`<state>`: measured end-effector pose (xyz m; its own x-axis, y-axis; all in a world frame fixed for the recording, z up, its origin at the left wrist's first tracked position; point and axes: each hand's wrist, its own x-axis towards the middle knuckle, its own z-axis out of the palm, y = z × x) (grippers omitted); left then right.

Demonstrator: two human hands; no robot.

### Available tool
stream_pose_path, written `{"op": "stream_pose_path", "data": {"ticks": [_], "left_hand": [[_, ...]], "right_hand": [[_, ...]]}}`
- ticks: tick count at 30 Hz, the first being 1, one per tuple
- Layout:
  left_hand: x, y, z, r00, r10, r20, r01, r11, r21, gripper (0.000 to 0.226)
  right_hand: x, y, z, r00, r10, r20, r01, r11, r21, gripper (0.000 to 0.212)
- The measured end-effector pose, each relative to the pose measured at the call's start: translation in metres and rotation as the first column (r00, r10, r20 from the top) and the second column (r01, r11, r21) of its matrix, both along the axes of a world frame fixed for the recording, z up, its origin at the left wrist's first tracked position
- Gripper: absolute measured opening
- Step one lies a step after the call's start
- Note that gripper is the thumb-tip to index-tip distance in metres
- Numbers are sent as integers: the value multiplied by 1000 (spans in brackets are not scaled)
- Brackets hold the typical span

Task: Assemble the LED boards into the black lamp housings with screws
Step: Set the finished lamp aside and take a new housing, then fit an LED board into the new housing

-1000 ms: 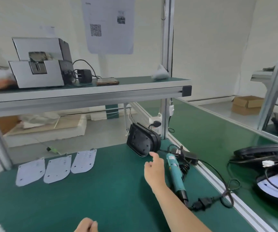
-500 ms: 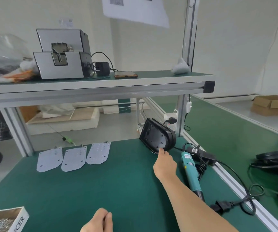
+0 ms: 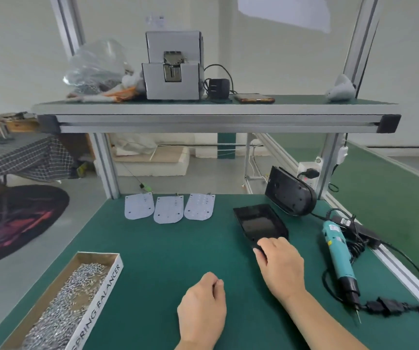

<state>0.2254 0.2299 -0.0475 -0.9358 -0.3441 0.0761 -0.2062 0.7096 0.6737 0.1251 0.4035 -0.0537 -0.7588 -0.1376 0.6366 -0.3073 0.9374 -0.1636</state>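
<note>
1. The right hand [image 3: 277,269] curls its fingers over the near end of a housing [image 3: 260,224], which lies flat, hollow side up, on the tabletop [image 3: 152,248]. The left hand [image 3: 203,306] rests loosely curled beside it, with nothing showing in it.
2. The step looks like positioning the housing for work. Slide it rather than lift it, keep it level and square to the body, and leave room on the left for a board.
3. Three boards [image 3: 168,209] lie in a row at the far edge, well apart from the housing. They are thin, pale, flat plates, rounded at one end and dotted with holes.
4. The housing is a shallow, glossy black tray with a raised rim. A second housing [image 3: 290,194] stands on edge behind it.
5. Small silvery screws [image 3: 77,286] are heaped in a cardboard box [image 3: 97,296] on the left. A teal driver [image 3: 338,258] lies on the right.
</note>
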Motion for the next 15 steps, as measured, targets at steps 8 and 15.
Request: {"op": "stream_pose_path", "data": {"ticks": [8,15], "left_hand": [[-3,-61,38,981,163,-105,-108,909,403,24],[9,-182,65,846,471,-251,-439,881,175,49]], "right_hand": [[18,-21,1,976,212,-50,-208,976,71,27],[17,-23,1,957,287,-32,-282,952,115,23]]}}
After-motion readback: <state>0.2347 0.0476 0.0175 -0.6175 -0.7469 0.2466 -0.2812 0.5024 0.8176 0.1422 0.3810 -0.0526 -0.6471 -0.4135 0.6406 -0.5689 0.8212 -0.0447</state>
